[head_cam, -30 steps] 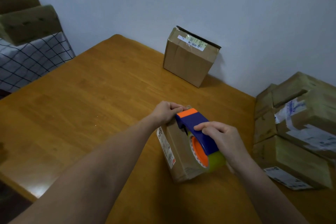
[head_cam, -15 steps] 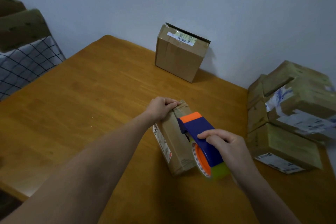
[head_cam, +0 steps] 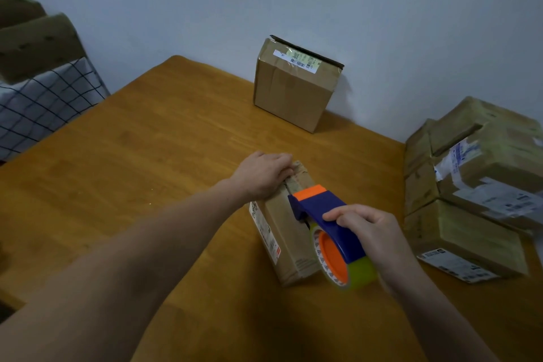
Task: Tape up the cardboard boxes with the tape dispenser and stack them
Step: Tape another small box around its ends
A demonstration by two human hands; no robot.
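The desk (head_cam: pixel 147 170) is smooth, honey-coloured wood with plank grain. At its right edge lies a pile of creased cardboard boxes (head_cam: pixel 476 185) with white shipping labels, the print too small to read. A squarish box (head_cam: pixel 293 91) stands against the wall, with a barcode label on top. Mid-desk lies a narrow oblong box (head_cam: pixel 285 232), its side label illegible. The left hand (head_cam: pixel 261 176) grips its far end, fingers curled over the edge. The tape dispenser (head_cam: pixel 326 214), blue plastic with an orange tip and hub and a yellowish roll, rests on the box's top. The right hand (head_cam: pixel 370 232) has its fingers clamped round the handle.
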